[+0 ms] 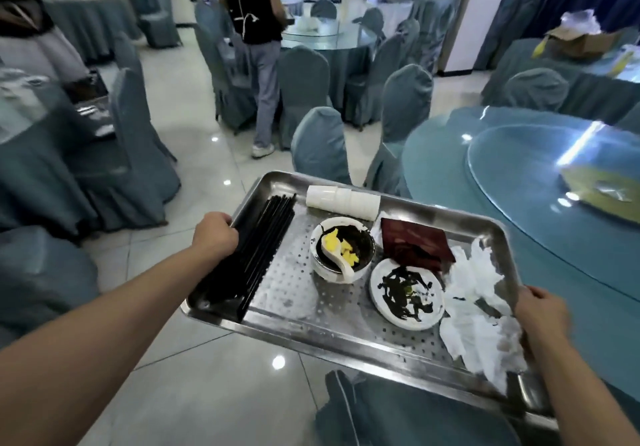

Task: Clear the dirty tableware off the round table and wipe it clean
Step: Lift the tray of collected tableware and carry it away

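I carry a perforated steel tray above the floor. My left hand grips its left rim and my right hand grips its right rim. On the tray lie a bundle of black chopsticks, a stack of white cups on its side, a dirty bowl with a white spoon, a stained small plate, a dark red packet and crumpled white napkins. The round table with its glass turntable lies to the right.
Chairs in blue-grey covers ring the table, and one chair is right below the tray. A yellow tissue pack sits on the turntable. A person in a black shirt stands ahead by another table. Glossy tiled floor is open to the left.
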`<action>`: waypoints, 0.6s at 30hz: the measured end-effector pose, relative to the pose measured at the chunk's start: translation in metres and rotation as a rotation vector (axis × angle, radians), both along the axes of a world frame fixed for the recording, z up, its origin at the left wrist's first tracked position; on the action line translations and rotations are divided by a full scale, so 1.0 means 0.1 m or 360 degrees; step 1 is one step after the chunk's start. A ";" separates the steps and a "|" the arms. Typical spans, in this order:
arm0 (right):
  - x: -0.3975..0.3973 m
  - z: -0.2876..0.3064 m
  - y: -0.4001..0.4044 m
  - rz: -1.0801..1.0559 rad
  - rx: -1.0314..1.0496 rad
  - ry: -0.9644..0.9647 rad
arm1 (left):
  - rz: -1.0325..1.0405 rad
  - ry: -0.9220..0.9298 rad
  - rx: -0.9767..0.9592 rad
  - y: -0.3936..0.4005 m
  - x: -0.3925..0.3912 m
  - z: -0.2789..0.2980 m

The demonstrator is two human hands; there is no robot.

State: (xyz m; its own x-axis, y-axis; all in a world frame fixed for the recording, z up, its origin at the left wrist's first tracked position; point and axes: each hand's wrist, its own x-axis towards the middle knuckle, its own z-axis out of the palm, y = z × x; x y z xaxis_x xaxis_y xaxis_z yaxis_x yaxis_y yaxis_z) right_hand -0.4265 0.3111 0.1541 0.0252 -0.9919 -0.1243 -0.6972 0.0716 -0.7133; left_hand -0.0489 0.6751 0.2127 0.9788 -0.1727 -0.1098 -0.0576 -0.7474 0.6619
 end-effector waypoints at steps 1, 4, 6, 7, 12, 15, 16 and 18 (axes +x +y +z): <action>0.21 0.04 0.05 0.0057 -0.0010 -0.0002 | 0.0049 -0.0007 0.0000 0.15 0.09 0.01; 0.86 0.11 0.19 0.0181 -0.0010 -0.0036 | 0.0186 -0.0033 0.0035 0.62 0.33 0.04; 1.28 0.14 0.32 0.0288 0.0019 -0.0036 | 0.0260 -0.0046 0.0089 0.96 0.48 0.02; 1.51 0.16 0.40 0.0341 0.0014 -0.0043 | 0.0311 -0.0050 0.0097 1.13 0.56 0.01; 2.57 0.26 0.83 0.0595 -0.0025 -0.0110 | 0.0523 -0.0079 0.0051 1.92 0.83 0.01; 3.11 0.34 1.10 0.0723 -0.0019 -0.0118 | 0.0672 -0.0075 -0.0008 2.32 0.91 0.02; 3.28 0.36 1.20 0.0758 -0.0041 -0.0128 | 0.0726 -0.0070 0.0000 2.45 0.92 0.03; 3.61 0.33 1.36 0.0830 -0.0057 -0.0151 | 0.0833 -0.0066 0.0014 2.70 0.91 0.03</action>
